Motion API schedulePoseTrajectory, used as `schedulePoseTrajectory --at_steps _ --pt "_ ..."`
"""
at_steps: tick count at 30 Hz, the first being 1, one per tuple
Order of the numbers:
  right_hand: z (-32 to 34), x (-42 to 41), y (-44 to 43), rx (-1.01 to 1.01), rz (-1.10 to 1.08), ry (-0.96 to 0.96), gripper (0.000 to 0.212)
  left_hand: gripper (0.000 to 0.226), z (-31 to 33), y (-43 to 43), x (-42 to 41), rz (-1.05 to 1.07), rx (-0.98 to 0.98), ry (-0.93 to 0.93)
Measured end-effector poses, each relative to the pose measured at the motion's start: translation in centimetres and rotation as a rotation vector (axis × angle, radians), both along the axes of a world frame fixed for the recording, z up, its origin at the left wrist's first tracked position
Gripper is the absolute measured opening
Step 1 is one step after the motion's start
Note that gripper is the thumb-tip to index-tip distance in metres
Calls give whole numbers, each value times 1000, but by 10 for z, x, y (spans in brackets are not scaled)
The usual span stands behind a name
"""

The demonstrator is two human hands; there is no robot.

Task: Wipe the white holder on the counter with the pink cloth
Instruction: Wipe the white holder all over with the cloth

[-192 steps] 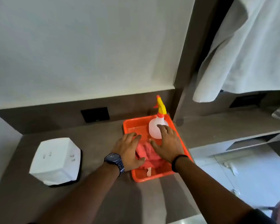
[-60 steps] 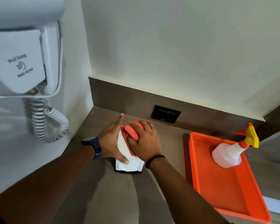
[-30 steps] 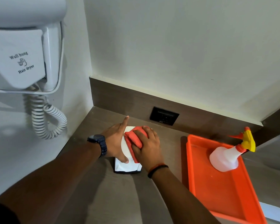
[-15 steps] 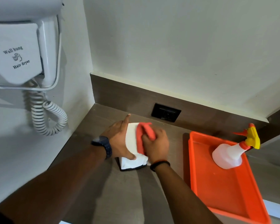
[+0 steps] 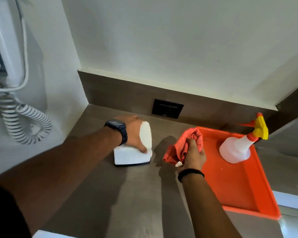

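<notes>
The white holder (image 5: 127, 156) sits on the brown counter (image 5: 127, 194), a boxy white block on a thin dark base. My left hand (image 5: 134, 134) lies over its top, with the thumb pressed on the near right corner. The pink cloth (image 5: 184, 145) is bunched up in my right hand (image 5: 193, 155), which is lifted just right of the holder and apart from it, by the left rim of the tray.
An orange tray (image 5: 239, 191) lies on the right of the counter with a white spray bottle (image 5: 237, 150) with a yellow trigger in it. A black socket (image 5: 167, 109) sits in the back panel. A wall hair dryer's coiled cord (image 5: 24, 124) hangs at the left.
My right hand has lifted the cloth off the holder and moved it right, towards the tray. My left hand has stayed on the holder.
</notes>
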State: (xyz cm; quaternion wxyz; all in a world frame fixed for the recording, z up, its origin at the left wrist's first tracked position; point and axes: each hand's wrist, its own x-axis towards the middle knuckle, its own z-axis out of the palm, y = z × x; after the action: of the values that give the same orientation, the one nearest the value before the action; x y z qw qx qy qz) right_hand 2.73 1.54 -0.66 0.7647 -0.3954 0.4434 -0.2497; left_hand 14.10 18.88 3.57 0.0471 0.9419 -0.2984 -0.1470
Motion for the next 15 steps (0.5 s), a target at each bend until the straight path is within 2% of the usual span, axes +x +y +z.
schedulePoseTrajectory --at_steps 2,3,4,6,8,11,15 --pt "0 -3 1 -19 16 -1 12 112 0 4 -4 327 -61 -12" --pt "-2 -4 2 -40 33 -1 13 126 1 9 -5 411 -77 43" --pt "-4 -6 3 -65 56 3 14 141 1 16 -4 406 -64 64" --pt "-9 -11 11 -123 116 26 15 157 -2 31 2 160 59 -7" --pt "-16 -16 22 -158 182 62 16 161 -2 43 10 -136 202 28" --pt "-30 -16 45 -172 276 93 15 164 -8 44 17 -228 224 93" --pt "-40 -2 76 -142 431 90 16 151 -23 40 15 -233 133 -61"
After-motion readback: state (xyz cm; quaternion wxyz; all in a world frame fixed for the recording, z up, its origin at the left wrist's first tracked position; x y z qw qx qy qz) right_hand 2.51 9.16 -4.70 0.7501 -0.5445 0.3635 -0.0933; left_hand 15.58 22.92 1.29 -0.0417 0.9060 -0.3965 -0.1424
